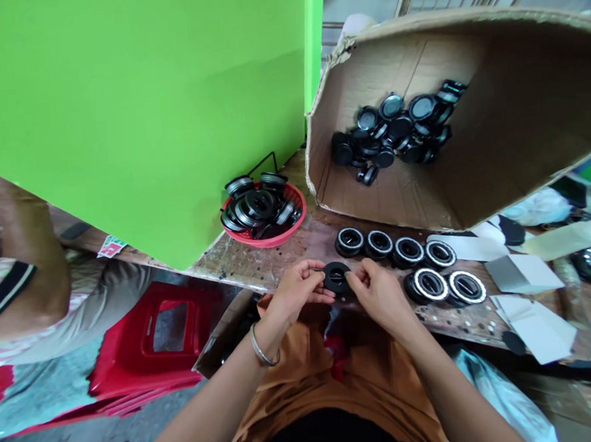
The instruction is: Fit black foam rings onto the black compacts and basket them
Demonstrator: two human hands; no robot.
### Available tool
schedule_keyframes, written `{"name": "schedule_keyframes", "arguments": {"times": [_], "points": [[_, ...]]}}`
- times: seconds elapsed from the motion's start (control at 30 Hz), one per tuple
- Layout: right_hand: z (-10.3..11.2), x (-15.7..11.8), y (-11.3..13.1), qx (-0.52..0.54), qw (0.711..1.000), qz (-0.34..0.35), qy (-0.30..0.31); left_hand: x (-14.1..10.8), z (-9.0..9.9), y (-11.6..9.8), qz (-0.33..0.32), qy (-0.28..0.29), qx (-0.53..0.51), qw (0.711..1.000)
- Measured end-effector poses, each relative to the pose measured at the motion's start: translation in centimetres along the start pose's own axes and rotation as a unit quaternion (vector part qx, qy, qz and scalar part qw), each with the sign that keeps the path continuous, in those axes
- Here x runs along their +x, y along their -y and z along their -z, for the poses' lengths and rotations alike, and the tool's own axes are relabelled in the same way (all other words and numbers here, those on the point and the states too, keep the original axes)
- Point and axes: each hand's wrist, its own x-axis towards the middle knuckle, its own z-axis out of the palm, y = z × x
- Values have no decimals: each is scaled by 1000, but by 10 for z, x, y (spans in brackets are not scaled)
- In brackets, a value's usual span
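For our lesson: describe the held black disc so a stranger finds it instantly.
Before the big cardboard box sit silver-ringed stacks. Left of the nearest two, the left hand and right hand hold the black disc; unlike the stacks, it shows no silver ring.

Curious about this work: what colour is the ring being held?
The ring is black, seen in the head view.

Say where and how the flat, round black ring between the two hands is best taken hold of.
Probably by the outer rim of the flat, round black ring, pinched from opposite sides: left hand from the left, right hand from the right. Its round outline offers opposing edges, and its broad face, turned toward the camera, would stay mostly uncovered.
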Motion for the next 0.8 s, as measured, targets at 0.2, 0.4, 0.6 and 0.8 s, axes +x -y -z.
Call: {"name": "schedule_keyframes", "arguments": {"times": [0.2,0.4,0.6,0.8], "points": [[1,15,-5,303,917,-185,182,10,-3,-10,49,46,75,995],[-15,21,-2,281,941,-142,125,23,-5,-8,43,45,122,991],[-22,15,-7,253,959,-77,102,6,-9,-4,13,20,115,993],[-22,-1,-15,222,970,-16,100,-16,14,-4,-51,-68,-18,996]]}}
